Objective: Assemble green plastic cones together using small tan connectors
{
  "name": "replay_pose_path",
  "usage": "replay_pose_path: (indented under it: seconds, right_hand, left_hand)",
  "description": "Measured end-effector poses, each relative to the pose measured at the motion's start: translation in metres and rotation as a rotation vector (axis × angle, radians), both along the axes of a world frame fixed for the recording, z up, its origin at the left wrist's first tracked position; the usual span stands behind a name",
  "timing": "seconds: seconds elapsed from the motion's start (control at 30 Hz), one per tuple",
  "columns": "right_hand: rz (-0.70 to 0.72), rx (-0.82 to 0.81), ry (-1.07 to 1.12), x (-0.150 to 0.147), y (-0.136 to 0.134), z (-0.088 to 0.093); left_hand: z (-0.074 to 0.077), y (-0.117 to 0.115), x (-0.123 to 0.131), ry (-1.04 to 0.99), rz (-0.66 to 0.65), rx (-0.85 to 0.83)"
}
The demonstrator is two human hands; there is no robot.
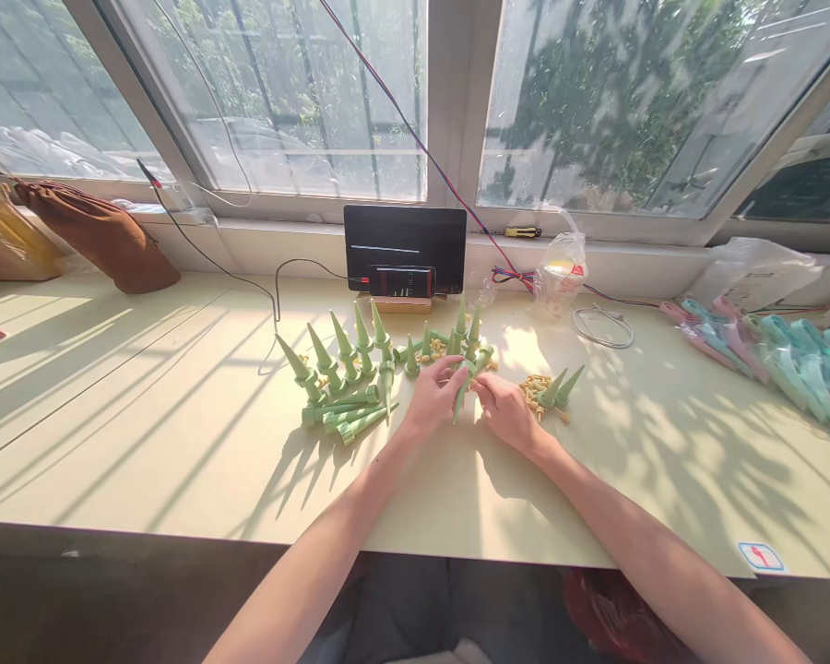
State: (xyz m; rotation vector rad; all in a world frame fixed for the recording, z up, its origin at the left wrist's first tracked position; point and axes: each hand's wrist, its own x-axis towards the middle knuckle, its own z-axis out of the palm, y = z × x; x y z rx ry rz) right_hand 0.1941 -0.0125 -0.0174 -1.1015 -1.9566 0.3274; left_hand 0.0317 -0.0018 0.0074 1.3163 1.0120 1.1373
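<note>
My left hand [434, 395] is closed around a green plastic plant-watering spike [460, 406], its point slanting down toward the table. Close beside it, my right hand [503, 406] has its fingers pinched together at the spike's side; what is in them is too small to make out. Several green spikes stand points up in a row [346, 346] to the left, with more loose spikes [349, 420] lying in front of them. Other upright spikes [462, 327] stand just behind my hands. Right of my right hand is a pile of small tan plastic pieces [536, 392], with two spikes beside it.
A tablet [405, 231] and a phone [402, 280] lean on a stand at the back. A plastic bag with a cup [560, 272], a coiled cable [603, 327] and bagged pastel items [788, 355] are rightward. A brown pouch [111, 235] lies at back left.
</note>
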Motion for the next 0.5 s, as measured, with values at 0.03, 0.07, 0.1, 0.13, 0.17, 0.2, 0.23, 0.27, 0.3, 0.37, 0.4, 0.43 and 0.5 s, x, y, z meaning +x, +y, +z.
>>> replay_pose_path:
  seconds: [0.03, 0.07, 0.1, 0.13, 0.17, 0.2, 0.23, 0.27, 0.3, 0.37, 0.4, 0.43, 0.5]
  right_hand:
    - [0.003, -0.009, 0.005, 0.0001, -0.0003, 0.0002]
    - [0.006, -0.018, 0.012, 0.0002, -0.0008, 0.0007]
    - [0.008, -0.027, 0.021, 0.0002, -0.0014, 0.0014]
    - [0.011, -0.038, 0.032, 0.0001, -0.0022, 0.0024]
    - [0.012, -0.051, 0.047, -0.0002, -0.0030, 0.0036]
    - [0.011, -0.069, 0.064, -0.0007, -0.0040, 0.0049]
    - [0.008, -0.095, 0.083, -0.0012, -0.0049, 0.0061]
    - [0.004, -0.127, 0.104, -0.0018, -0.0057, 0.0072]
    - [0.002, -0.165, 0.125, -0.0024, -0.0064, 0.0081]
    - [0.001, -0.241, 0.166, -0.0033, -0.0073, 0.0090]
    - [0.003, -0.273, 0.187, -0.0036, -0.0074, 0.0089]
    - [0.007, -0.302, 0.209, -0.0038, -0.0074, 0.0085]
    - [0.026, -0.363, 0.267, -0.0042, -0.0067, 0.0072]
  left_hand:
    - [-0.0009, 0.0004, -0.0001, -0.002, -0.005, 0.001]
    - [-0.0019, 0.0007, -0.0001, -0.002, -0.010, 0.003]
    - [-0.0027, 0.0011, -0.0002, 0.000, -0.015, 0.004]
    - [-0.0034, 0.0013, -0.0002, 0.006, -0.019, 0.007]
    - [-0.0040, 0.0015, -0.0002, 0.015, -0.023, 0.012]
    - [-0.0044, 0.0016, -0.0002, 0.027, -0.028, 0.020]
    - [-0.0047, 0.0016, -0.0002, 0.039, -0.032, 0.031]
    - [-0.0050, 0.0016, -0.0002, 0.050, -0.035, 0.044]
    - [-0.0051, 0.0015, -0.0003, 0.059, -0.038, 0.056]
    - [-0.0052, 0.0011, -0.0004, 0.069, -0.044, 0.077]
    - [-0.0051, 0.0009, -0.0005, 0.073, -0.045, 0.086]
    - [-0.0050, 0.0006, -0.0006, 0.078, -0.046, 0.095]
    - [-0.0044, 0.0000, -0.0009, 0.089, -0.045, 0.106]
